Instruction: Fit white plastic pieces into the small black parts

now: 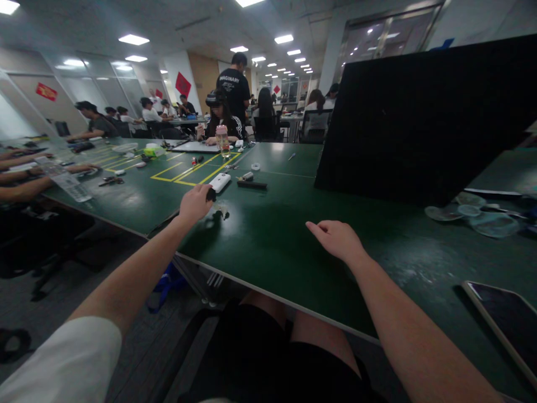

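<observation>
My left hand [196,202] reaches over the left part of the green table, its fingers closed on a small black thing [211,195] whose kind I cannot make out. Just beside it lies a small clear, crumpled-looking piece [221,210] with dark bits at its edge. A white phone-like object [220,182] lies right behind my left fingers. My right hand [338,238] is low over the table's middle, fingers curled in and pressed together, with nothing visible in them.
A large black panel [411,123] stands at the right. Clear plastic pieces [490,218] and a phone [503,324] lie on the near right. Farther back are a black bar [251,184], a tape roll [255,166] and a bottle [222,140]. Several people sit around; a co-worker's arm [29,187] is at left.
</observation>
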Demonstrator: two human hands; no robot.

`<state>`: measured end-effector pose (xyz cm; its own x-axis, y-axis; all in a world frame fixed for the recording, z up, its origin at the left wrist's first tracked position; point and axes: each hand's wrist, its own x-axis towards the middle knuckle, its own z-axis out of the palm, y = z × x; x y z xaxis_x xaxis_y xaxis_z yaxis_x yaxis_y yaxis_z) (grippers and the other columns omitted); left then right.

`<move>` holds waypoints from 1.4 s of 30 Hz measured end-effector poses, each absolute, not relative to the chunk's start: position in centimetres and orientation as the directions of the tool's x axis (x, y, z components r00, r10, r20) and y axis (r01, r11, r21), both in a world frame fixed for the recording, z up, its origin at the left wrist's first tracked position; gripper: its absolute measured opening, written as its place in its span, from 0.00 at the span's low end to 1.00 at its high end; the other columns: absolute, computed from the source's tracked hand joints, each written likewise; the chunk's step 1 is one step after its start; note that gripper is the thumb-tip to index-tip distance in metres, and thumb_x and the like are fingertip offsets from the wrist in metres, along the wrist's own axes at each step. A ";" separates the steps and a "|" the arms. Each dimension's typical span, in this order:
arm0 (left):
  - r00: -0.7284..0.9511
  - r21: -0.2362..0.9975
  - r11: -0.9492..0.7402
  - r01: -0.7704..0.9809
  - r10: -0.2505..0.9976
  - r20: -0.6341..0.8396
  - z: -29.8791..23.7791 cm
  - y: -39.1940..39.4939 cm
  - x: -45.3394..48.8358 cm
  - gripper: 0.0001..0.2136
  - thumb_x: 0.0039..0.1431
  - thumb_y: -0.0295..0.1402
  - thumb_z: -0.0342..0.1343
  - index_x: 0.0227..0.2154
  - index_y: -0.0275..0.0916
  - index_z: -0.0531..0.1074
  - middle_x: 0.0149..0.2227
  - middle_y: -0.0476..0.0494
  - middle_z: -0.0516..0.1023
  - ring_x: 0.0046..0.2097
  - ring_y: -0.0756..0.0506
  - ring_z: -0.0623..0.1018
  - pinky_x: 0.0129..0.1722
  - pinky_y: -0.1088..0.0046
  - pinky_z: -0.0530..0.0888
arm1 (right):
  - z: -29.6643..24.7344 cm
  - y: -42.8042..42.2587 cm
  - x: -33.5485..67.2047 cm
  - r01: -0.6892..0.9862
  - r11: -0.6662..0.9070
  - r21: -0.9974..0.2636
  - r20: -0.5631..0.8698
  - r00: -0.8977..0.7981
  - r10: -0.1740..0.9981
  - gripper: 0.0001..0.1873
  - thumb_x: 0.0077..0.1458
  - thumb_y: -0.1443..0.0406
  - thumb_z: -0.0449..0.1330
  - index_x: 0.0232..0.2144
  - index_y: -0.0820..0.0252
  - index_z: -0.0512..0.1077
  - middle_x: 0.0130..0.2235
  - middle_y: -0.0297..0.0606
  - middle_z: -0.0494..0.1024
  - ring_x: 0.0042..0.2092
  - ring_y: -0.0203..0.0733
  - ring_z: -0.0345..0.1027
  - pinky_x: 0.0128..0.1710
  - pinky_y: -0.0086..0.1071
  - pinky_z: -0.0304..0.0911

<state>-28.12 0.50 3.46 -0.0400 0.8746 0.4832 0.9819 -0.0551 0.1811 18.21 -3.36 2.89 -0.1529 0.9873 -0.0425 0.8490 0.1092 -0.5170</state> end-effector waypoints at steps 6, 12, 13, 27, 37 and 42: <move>-0.328 0.749 0.021 0.662 0.907 0.265 0.0 4.8 -25.3 0.22 0.66 0.42 0.54 0.59 0.36 0.65 0.52 0.36 0.78 0.48 0.42 0.78 0.50 0.65 0.73 | 2.7 -3.4 18.2 0.847 0.148 -0.511 -0.026 -0.188 0.982 0.35 0.62 0.36 0.47 0.32 0.56 0.78 0.30 0.40 0.78 0.30 0.44 0.71 0.28 0.36 0.61; -0.055 0.814 -0.118 0.569 0.982 0.181 -0.8 5.9 -15.3 0.24 0.65 0.44 0.56 0.59 0.38 0.65 0.52 0.36 0.79 0.49 0.42 0.79 0.52 0.64 0.73 | 3.3 -3.9 18.0 0.849 0.165 -0.503 -0.049 -0.218 0.975 0.34 0.58 0.35 0.53 0.41 0.55 0.79 0.38 0.43 0.80 0.36 0.47 0.73 0.30 0.37 0.65; 0.003 0.824 -0.145 0.548 0.985 0.171 -0.7 5.7 -12.9 0.25 0.64 0.44 0.57 0.59 0.37 0.65 0.51 0.36 0.79 0.49 0.41 0.78 0.53 0.63 0.72 | 3.3 -4.0 17.8 0.854 0.165 -0.493 -0.056 -0.220 0.974 0.34 0.55 0.35 0.56 0.44 0.55 0.78 0.41 0.43 0.80 0.38 0.48 0.74 0.30 0.37 0.66; 0.152 0.999 -0.029 -0.015 0.988 0.031 -0.9 0.4 3.7 0.24 0.71 0.51 0.41 0.64 0.47 0.55 0.58 0.38 0.75 0.54 0.45 0.79 0.53 0.65 0.75 | 1.8 -3.5 19.8 0.857 0.269 -0.439 0.090 -0.255 0.963 0.22 0.56 0.49 0.66 0.48 0.53 0.79 0.45 0.43 0.79 0.40 0.47 0.74 0.39 0.37 0.64; -0.014 0.991 -0.062 0.117 0.998 0.064 -0.4 2.7 0.2 0.27 0.69 0.53 0.42 0.64 0.44 0.56 0.61 0.35 0.71 0.55 0.43 0.77 0.51 0.65 0.75 | 3.3 -2.8 22.1 0.884 0.100 -0.456 0.246 0.018 0.969 0.16 0.66 0.60 0.52 0.51 0.56 0.74 0.45 0.42 0.80 0.41 0.45 0.73 0.40 0.36 0.65; -0.027 0.960 -0.163 0.229 0.984 0.174 0.3 1.8 -0.4 0.26 0.69 0.50 0.47 0.63 0.40 0.59 0.59 0.33 0.72 0.57 0.40 0.75 0.55 0.62 0.73 | 4.1 -2.2 24.5 0.857 -0.291 -0.425 0.063 0.349 0.935 0.21 0.61 0.53 0.56 0.50 0.59 0.72 0.41 0.49 0.80 0.36 0.50 0.74 0.33 0.40 0.66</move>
